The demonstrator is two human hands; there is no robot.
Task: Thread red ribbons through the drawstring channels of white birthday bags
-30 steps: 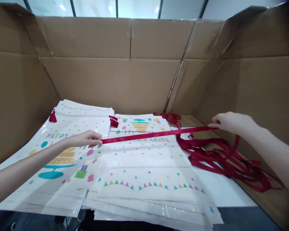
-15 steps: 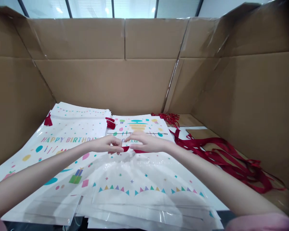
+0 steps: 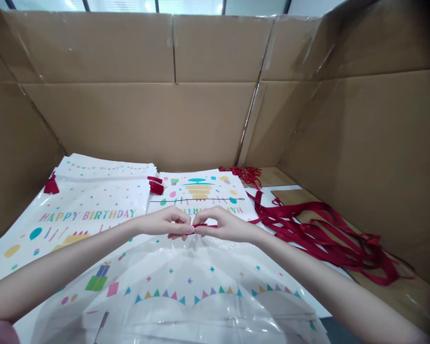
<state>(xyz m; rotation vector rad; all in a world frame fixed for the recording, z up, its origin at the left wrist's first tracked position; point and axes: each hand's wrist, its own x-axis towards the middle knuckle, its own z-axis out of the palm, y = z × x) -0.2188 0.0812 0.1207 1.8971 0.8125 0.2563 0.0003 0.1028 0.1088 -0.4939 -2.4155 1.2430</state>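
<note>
My left hand [image 3: 172, 222] and my right hand [image 3: 225, 224] meet over the middle of a printed white plastic bag [image 3: 200, 282]. Both pinch a narrow dark-red ribbon [image 3: 202, 225], their fingertips touching or nearly so. The ribbon's left part is hidden in my left fingers; on the right some of it shows behind my right hand. Just beyond the hands, a thin dark needle-like rod [image 3: 200, 199] with a loop at its right end lies across the sheets.
A stack of "Happy Birthday" bags [image 3: 103, 191] lies at left with a red tassel-like ribbon [image 3: 51, 184] at its edge. Small folded red ribbons [image 3: 155, 185] lie at its right corner. Long red ribbons [image 3: 318, 234] and red cords [image 3: 245, 176] are at right. Cardboard walls [image 3: 136, 119] enclose the area.
My hands have come closer together, and my right fingers now pinch the ribbon rather than lying stretched over it. The head view has shifted slightly.
</note>
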